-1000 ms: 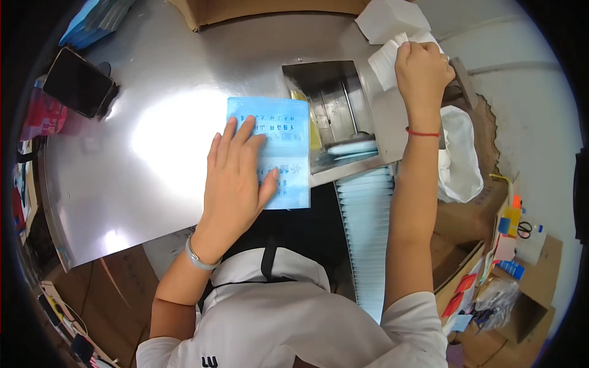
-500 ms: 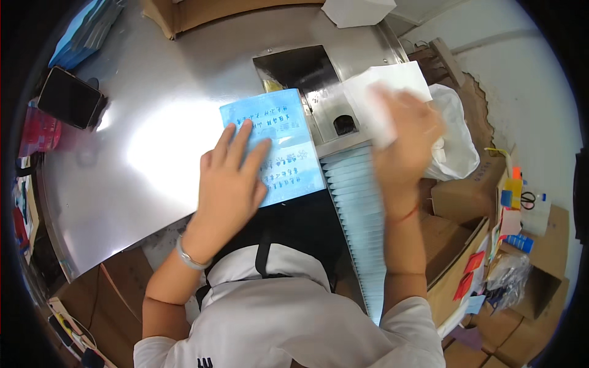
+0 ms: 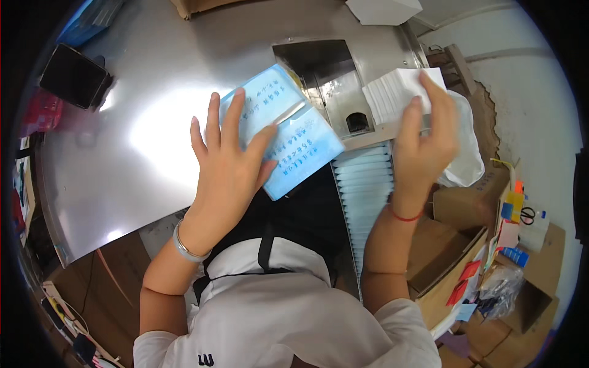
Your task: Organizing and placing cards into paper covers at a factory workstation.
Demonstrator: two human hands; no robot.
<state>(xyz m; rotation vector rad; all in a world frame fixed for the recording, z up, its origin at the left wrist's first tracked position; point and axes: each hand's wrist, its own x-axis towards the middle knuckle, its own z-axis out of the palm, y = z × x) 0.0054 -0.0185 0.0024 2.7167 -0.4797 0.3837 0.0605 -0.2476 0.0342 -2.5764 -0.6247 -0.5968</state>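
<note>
A blue printed packet (image 3: pixel 310 150) lies turned at an angle near the metal table's front edge, with a pale strip across its middle. My left hand (image 3: pixel 224 159) rests on its left side, fingers spread and thumb and forefinger on the packet. To the right, my right hand (image 3: pixel 429 141) hovers beside a stack of white folded sheets (image 3: pixel 389 98), its fingers apart and slightly blurred. I see nothing held in it. A long row of light blue packets (image 3: pixel 363 184) stands packed below the recess, between the packet and my right forearm.
The metal table (image 3: pixel 123 184) has a rectangular recess (image 3: pixel 319 61) at its right. A phone (image 3: pixel 73 76) stands at the left, below blue packets (image 3: pixel 92 21). A white plastic bag (image 3: pixel 469 147) hangs beyond my right hand. Cardboard boxes (image 3: pixel 448 245) fill the right side.
The blue packet has turned clockwise under my left hand, whose fingers have spread wider. My right hand has moved slightly right and down, uncovering the white stack. The whole view has shifted a little.
</note>
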